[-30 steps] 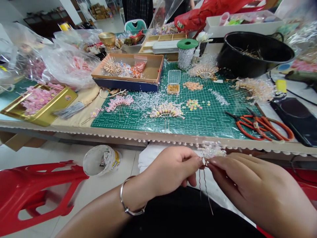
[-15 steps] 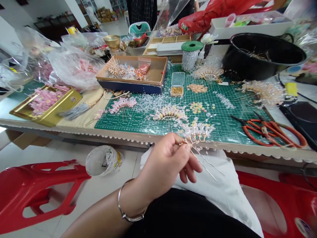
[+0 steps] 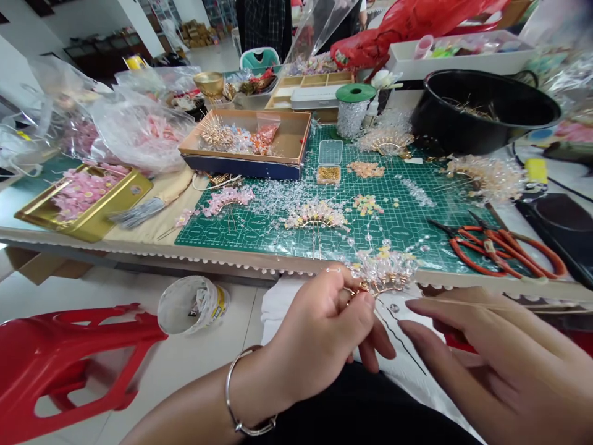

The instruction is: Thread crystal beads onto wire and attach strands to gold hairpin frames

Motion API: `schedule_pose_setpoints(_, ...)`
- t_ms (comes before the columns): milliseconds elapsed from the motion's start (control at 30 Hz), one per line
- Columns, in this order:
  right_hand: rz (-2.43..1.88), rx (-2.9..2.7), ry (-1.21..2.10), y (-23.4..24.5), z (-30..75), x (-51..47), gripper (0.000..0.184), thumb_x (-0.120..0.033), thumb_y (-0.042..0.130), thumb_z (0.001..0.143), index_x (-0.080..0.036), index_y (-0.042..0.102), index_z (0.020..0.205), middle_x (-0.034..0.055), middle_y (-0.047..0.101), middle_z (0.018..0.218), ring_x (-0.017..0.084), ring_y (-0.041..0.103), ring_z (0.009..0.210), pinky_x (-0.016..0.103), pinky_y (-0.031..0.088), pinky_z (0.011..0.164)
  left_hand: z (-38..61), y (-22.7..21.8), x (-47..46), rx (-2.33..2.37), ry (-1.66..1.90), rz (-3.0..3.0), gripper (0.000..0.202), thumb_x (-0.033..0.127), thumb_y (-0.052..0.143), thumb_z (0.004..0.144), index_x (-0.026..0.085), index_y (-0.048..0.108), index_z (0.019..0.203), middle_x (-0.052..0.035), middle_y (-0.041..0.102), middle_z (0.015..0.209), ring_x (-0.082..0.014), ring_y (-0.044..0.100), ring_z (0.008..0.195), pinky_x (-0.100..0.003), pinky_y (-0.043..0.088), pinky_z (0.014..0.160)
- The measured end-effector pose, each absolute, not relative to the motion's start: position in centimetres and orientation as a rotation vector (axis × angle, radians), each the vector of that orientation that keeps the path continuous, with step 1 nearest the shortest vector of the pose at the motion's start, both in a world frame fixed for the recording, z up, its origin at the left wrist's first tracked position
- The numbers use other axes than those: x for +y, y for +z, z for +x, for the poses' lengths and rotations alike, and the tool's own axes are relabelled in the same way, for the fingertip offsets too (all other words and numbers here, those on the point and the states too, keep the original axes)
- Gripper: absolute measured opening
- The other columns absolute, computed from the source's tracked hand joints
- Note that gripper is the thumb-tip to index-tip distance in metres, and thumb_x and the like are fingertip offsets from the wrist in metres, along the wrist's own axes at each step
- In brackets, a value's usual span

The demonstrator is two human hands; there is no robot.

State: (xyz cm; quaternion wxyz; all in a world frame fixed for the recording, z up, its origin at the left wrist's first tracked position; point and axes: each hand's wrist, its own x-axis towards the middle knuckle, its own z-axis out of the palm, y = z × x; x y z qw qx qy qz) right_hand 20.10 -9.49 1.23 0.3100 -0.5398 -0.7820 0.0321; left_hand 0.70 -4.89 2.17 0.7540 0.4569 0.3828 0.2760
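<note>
My left hand (image 3: 324, 327) pinches a beaded hairpin (image 3: 389, 272) at its gold wire base, between thumb and forefinger. Clear beads and small pink and yellow flowers fan upward from it, and its long prongs point down to the right. My right hand (image 3: 495, 358) is just right of the hairpin, with thumb and forefinger apart. A clear bead (image 3: 394, 308) sits just off those fingertips. Thin gold wire (image 3: 463, 303) appears to run across the right forefinger. Beyond the hands, a finished-looking floral hairpin (image 3: 315, 216) lies on the green cutting mat (image 3: 259, 238).
Orange-handled pliers (image 3: 500, 247) lie on the right of the mat. Loose beads, a small box of gold beads (image 3: 328, 175) and a cardboard box (image 3: 287, 139) are further back. A gold tin (image 3: 97, 213) of pink flowers stands left, a black basin (image 3: 445, 123) right.
My right hand has come into view from the right, close to the hairpin. My left hand has moved slightly right and down with the hairpin, which is turned a little.
</note>
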Motion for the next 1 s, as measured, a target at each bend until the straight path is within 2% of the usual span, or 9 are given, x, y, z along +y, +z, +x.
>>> schedule_pose_setpoints(100,-1.5,-2.065,0.107,1.8,18.8,-8.6,0.024,-0.044,0.056,0.096,-0.023,0.062,0.086,0.0025,0.065,0.067,0.021,0.065,0.06,0.033,0.048,0.051,1.0,2.1,-5.3,0.837,0.626,0.992,0.021,0.038,0.048,0.099,0.019,0.042,0.091,0.0011,0.062,0.066,-0.0084,0.057,0.053,-0.02,0.043,0.055)
schedule_pose_setpoints(167,-1.515,-2.077,0.192,2.1,18.5,-8.3,0.024,-0.041,0.055,0.096,-0.025,0.061,0.079,0.0006,0.065,0.065,0.018,0.063,0.055,0.03,0.047,0.047,1.0,2.2,-5.5,0.843,0.633,0.999,0.023,0.039,0.049,0.099,0.019,0.042,0.091,0.0005,0.061,0.066,-0.0101,0.058,0.055,-0.023,0.046,0.058)
schedule_pose_setpoints(267,-1.505,-2.061,0.255,2.3,19.0,-8.4,0.018,-0.034,0.054,0.095,-0.026,0.062,0.082,0.0004,0.068,0.07,0.019,0.065,0.06,0.03,0.049,0.052,0.8,2.1,-5.5,0.861,0.626,1.023,0.023,0.04,0.048,0.099,0.019,0.042,0.093,-0.0005,0.064,0.067,-0.0109,0.058,0.056,-0.024,0.045,0.059)
schedule_pose_setpoints(400,-1.512,-1.986,0.141,2.5,20.8,-8.5,0.005,-0.029,0.058,0.094,-0.028,0.063,0.095,-0.0001,0.069,0.081,0.02,0.065,0.071,0.033,0.047,0.065,0.5,1.8,-5.3,0.851,0.618,0.967,0.017,0.034,0.047,0.099,0.02,0.041,0.091,0.0012,0.065,0.063,-0.0086,0.055,0.049,-0.021,0.04,0.054)
schedule_pose_setpoints(567,-1.507,-1.964,0.132,3.2,22.8,-6.8,0.006,-0.024,0.061,0.093,-0.028,0.064,0.093,-0.0002,0.066,0.086,0.018,0.061,0.081,0.032,0.045,0.07,0.6,1.5,-5.3,0.792,0.596,0.905,0.007,0.024,0.043,0.097,0.019,0.044,0.093,0.0023,0.063,0.059,-0.0077,0.053,0.045,-0.02,0.039,0.051)
schedule_pose_setpoints(733,-1.492,-1.952,0.709,3.2,24.3,-4.1,0.021,-0.038,0.058,0.095,-0.024,0.067,0.083,0.0002,0.064,0.077,0.015,0.059,0.069,0.027,0.045,0.06,0.5,1.7,-5.5,0.726,0.532,0.9,0.007,0.026,0.044,0.097,0.019,0.044,0.094,0.003,0.061,0.057,-0.0078,0.052,0.044,-0.02,0.037,0.05)
schedule_pose_setpoints(833,-1.41,-2.002,0.968,2.7,24.8,-3.1,0.031,-0.041,0.054,0.097,-0.022,0.065,0.075,-0.001,0.063,0.071,0.013,0.059,0.063,0.023,0.047,0.056,0.3,1.6,-5.8,0.668,0.558,0.892,0.011,0.029,0.045,0.098,0.019,0.043,0.092,0.0035,0.061,0.057,-0.0067,0.051,0.044,-0.02,0.038,0.051)
schedule_pose_setpoints(933,-1.401,-2.025,0.961,2.1,24.9,-3.1,0.033,-0.039,0.048,0.1,-0.022,0.066,0.078,-0.0007,0.065,0.072,0.013,0.063,0.065,0.022,0.05,0.058,0.2,1.3,-6.0,0.668,0.612,0.87,0.013,0.031,0.046,0.098,0.019,0.043,0.093,0.0039,0.062,0.058,-0.0061,0.052,0.045,-0.019,0.038,0.052)
schedule_pose_setpoints(1000,-1.466,-1.982,0.795,1.6,25.2,-3.7,0.026,-0.039,0.051,0.1,-0.022,0.067,0.089,0.0006,0.066,0.076,0.014,0.064,0.066,0.023,0.05,0.058,0.2,1.1,-6.0,0.685,0.612,0.846,0.013,0.031,0.045,0.099,0.02,0.042,0.094,0.0036,0.063,0.06,-0.0063,0.053,0.046,-0.019,0.035,0.05)
